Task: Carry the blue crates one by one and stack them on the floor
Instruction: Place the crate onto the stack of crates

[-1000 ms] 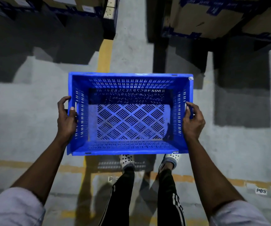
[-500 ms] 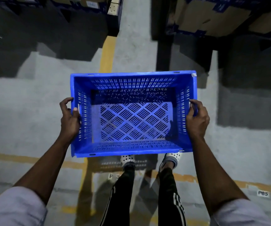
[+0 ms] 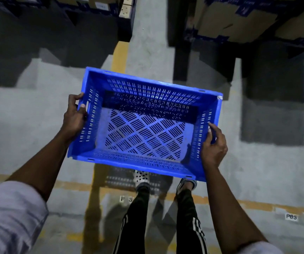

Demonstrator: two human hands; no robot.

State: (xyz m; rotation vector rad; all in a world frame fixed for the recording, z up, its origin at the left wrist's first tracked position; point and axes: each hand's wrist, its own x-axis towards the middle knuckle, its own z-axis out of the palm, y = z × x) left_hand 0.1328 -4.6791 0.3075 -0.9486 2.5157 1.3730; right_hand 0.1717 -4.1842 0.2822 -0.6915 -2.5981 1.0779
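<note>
Blue crate (image 3: 144,129) was carried, skewed, over the floor (image 3: 28,116).
Left grip (image 3: 74,118) and right grip (image 3: 214,145) each clasped an end wall; the skew might make one slip.

Cardboard boxes (image 3: 239,21) (upper right), yellow floor line (image 3: 119,55)

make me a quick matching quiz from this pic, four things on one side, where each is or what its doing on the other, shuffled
Things:
1 left hand
2 right hand
3 crate
4 P05 label

Place or state:
a low at the right of the view
b held up in the air, empty
c grips the crate's right end
d grips the crate's left end

Pairs: 1-d, 2-c, 3-b, 4-a
</note>
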